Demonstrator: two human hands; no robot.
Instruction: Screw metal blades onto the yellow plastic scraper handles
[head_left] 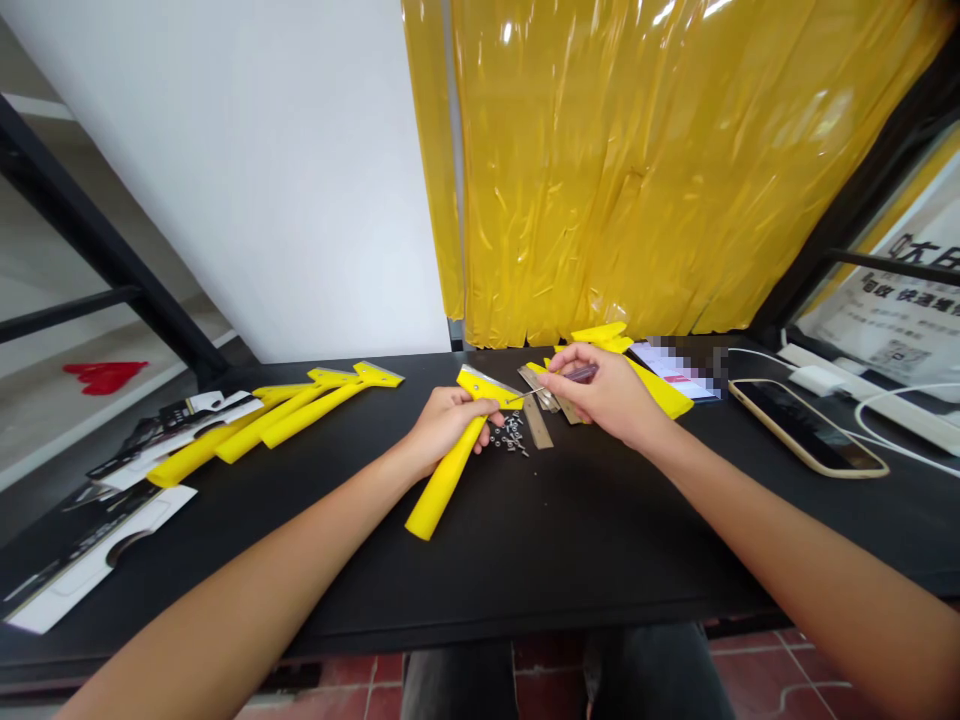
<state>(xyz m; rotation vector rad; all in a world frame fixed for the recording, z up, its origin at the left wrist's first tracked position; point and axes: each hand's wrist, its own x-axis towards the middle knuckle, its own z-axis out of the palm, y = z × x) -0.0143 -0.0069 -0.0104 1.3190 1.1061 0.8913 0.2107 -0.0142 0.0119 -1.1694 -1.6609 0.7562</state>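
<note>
With left hand (454, 425) wrapped around the neck of a yellow scraper (448, 476), thumb on top and fingers underneath, holding it over the middle of the surface (630, 520), head angled away, handle slanting towards the near left; cannot tell whether the handle's end touches down. Farther right, with right hand (606, 396), pinching a screwdriver (583, 373) between thumb and fingers, tip set at the head's right-hand screw (508, 403) or just beside it. Judging by looks, light and stiff, probably smooth enough to slip a little, with a metal edge along the head likely sharp enough to cut. Best taken by the long handle or the neck, keeping fingertips behind that edge. Turning to containers, can make out at far left flat black-and-white sleeves (75, 575), some overlapping; cannot tell whether filled. Next to those, can see spare scrapers (311, 412) lying side by side, heads pointing away to the right. Below the held head, can find small fasteners (514, 436) scattered loose, straight on the surface, then flat strips (537, 425) lying just beside them, some bunched near the right hand. Past that hand, can see yellow pieces (664, 392) lying together, then a phone (810, 425) resting screen up, near a white power strip (881, 397) with white cables about it.
</note>
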